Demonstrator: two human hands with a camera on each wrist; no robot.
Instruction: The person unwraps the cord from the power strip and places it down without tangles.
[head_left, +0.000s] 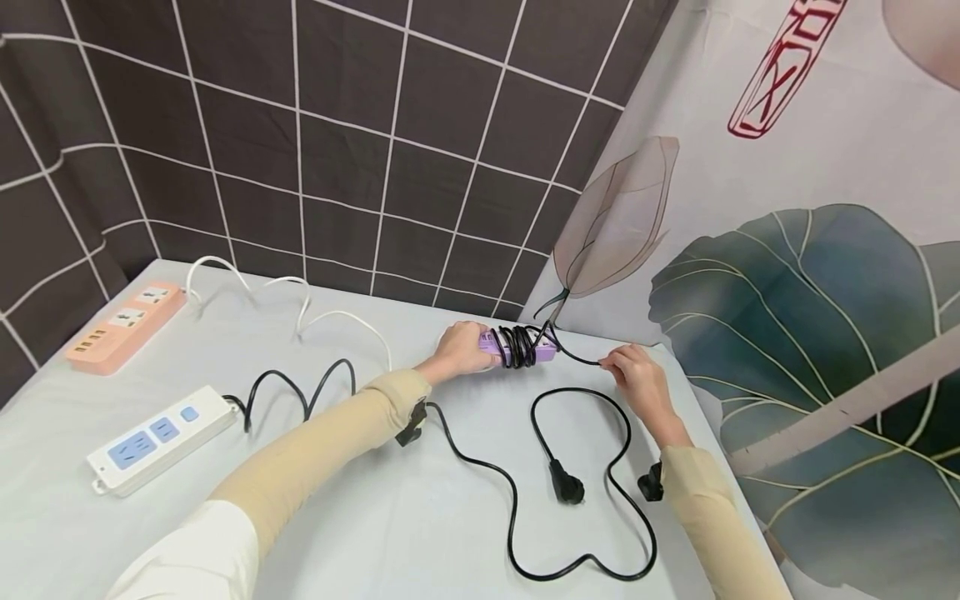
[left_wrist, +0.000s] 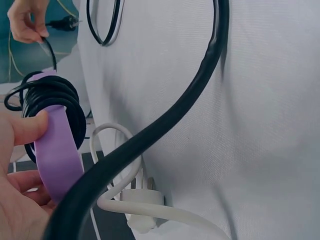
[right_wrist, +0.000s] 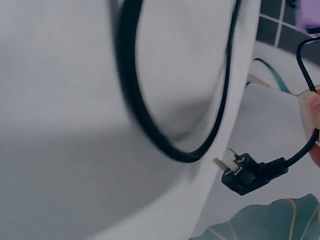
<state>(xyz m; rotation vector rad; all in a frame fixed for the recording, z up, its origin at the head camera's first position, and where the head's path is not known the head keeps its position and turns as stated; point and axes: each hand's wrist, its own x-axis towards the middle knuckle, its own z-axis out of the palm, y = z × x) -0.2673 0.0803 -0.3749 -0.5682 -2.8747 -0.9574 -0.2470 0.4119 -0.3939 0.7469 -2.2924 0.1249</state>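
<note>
My left hand [head_left: 461, 348] grips one end of a purple power strip [left_wrist: 57, 155], thumb on one face and fingers on the other. A black cord [head_left: 517, 346] is wound in several turns round the middle of the strip. My right hand [head_left: 637, 382] pinches the free length of this cord, off to the right of the strip. In the right wrist view, its black plug [right_wrist: 246, 174] hangs beyond the right fingers with metal pins showing. That plug is hidden in the head view.
On the left lie a pink power strip [head_left: 127, 325] with a white cord [head_left: 303, 300] and a white power strip [head_left: 161, 437]. A loose black cord [head_left: 513, 508] with another black plug [head_left: 566, 485] curves between my arms. A white plug [left_wrist: 145, 206] shows in the left wrist view.
</note>
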